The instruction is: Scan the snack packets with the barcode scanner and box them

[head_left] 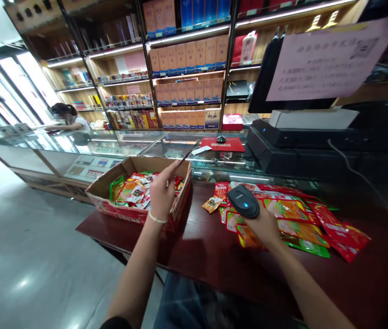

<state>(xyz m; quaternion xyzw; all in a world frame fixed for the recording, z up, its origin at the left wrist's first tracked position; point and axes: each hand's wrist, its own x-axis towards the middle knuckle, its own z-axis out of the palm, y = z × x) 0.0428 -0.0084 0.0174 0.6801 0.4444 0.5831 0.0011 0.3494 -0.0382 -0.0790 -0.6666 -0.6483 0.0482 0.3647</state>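
Note:
My left hand (162,191) is raised over the right side of an open cardboard box (103,208). Its fingers are closed on a thin dark flat object (187,154), seen edge-on, whose kind I cannot make out. Inside the box lie many small snack packets (134,189) in red, white and green. My right hand (264,224) is wrapped round a black barcode scanner (243,201) with a blue light on top. Beneath the scanner, red, orange and green snack packets (286,210) lie spread in overlapping rows. One small orange packet (212,204) lies at their left end.
The dark red table (194,256) carries the box and packets. Behind it stands a glass counter (166,144) with a red mat (231,144) and a mouse (220,139). A monitor (262,77) with a paper sign rises at right. Another person (77,123) leans on the far-left counter.

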